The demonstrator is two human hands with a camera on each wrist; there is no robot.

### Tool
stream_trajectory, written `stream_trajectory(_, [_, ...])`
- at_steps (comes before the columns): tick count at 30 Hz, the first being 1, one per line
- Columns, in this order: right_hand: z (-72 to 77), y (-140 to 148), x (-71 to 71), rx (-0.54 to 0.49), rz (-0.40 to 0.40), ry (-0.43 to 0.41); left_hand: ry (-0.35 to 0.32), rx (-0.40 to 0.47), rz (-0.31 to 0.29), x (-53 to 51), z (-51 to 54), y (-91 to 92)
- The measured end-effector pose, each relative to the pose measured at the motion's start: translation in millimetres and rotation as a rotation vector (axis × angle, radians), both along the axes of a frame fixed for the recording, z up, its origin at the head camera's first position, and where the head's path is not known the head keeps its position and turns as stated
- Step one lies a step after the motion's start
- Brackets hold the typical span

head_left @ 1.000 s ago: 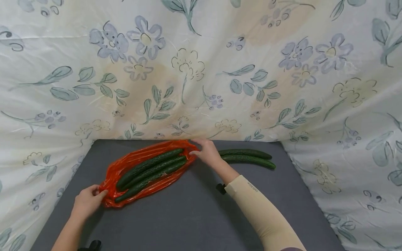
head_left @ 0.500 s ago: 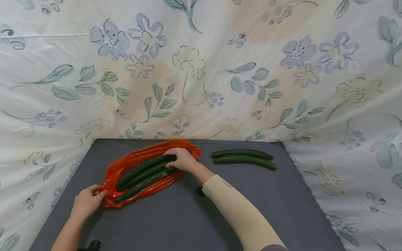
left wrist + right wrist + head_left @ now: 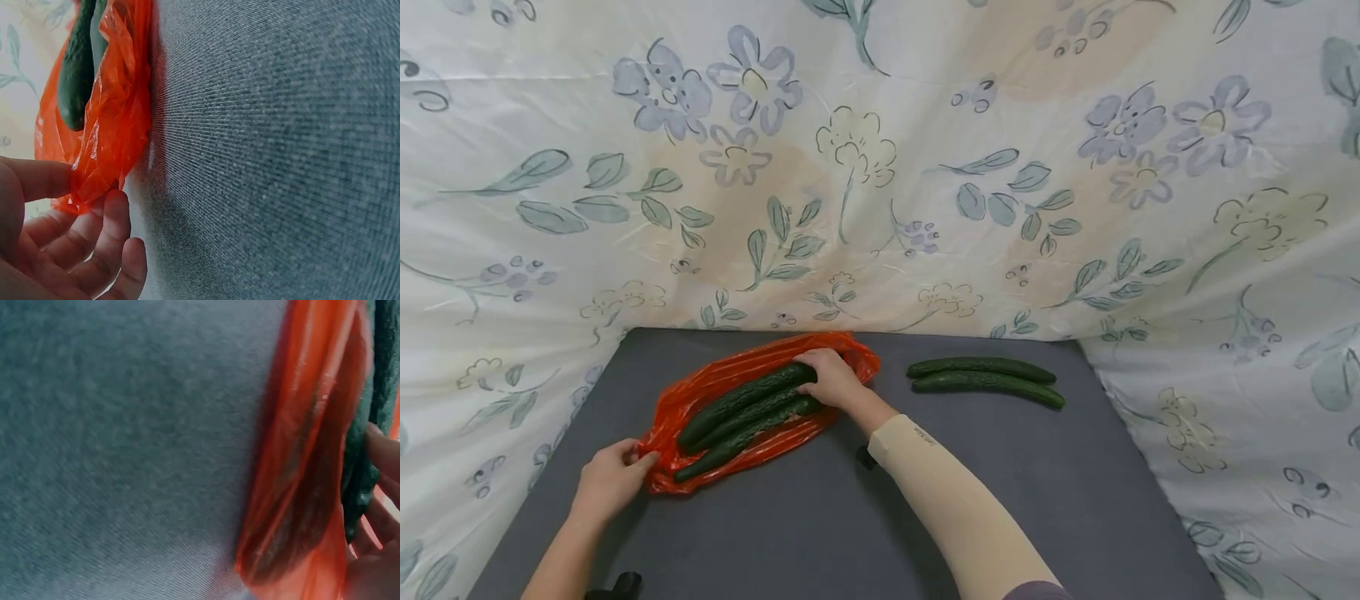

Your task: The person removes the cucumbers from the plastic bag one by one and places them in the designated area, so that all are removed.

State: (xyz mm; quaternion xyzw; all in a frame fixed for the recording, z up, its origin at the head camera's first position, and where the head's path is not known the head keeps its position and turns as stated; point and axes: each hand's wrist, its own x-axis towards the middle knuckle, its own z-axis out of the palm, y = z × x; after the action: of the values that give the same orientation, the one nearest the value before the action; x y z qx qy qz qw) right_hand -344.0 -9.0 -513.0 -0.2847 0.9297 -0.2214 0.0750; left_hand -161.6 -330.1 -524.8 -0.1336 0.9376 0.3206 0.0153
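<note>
A red plastic bag [image 3: 700, 379] lies spread on the table's left half, with three dark green cucumbers [image 3: 741, 406] side by side on it. My left hand [image 3: 608, 482] pinches the bag's near left corner between thumb and fingers; in the left wrist view the thin plastic [image 3: 103, 150] bunches at the fingertips. At the cucumbers' right ends, my right hand [image 3: 835, 379] grips the uppermost one, thumb on the near side and fingers over the far side. The right wrist view shows the thumb against a cucumber [image 3: 357, 450], with the other fingers partly hidden.
Two more cucumbers [image 3: 985, 374] lie together to the right of the bag on the grey table [image 3: 820, 533]. A floral cloth [image 3: 880, 208] hangs along the table's back and both sides.
My right hand has let go of the bag's right end and moved left onto the cucumbers, taking hold of the uppermost. My left hand has stayed at the bag's corner.
</note>
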Motion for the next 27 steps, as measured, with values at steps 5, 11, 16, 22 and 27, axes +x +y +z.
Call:
stream_trajectory(5, [-6.4,-4,-0.9,0.005,-0.07,0.058,-0.008,0.001,-0.006,-1.6,1.7,2.5])
stream_trajectory(11, [-5.8,-7,-0.5,-0.079,-0.157,0.014,-0.023,0.003,-0.008,-1.9,2.8,3.9])
stream_trajectory(16, [-3.5,-6,0.1,-0.127,-0.161,0.021,-0.029,0.003,-0.007,-1.0,1.2,4.7])
stream_trajectory(22, [6.0,-4,2.5,-0.152,-0.116,0.073,-0.023,0.004,0.003,-0.6,2.9,6.0])
stream_trajectory(27, [23.7,0,7.8,-0.167,-0.109,0.045,-0.017,-0.015,-0.002,1.3,4.4,5.9])
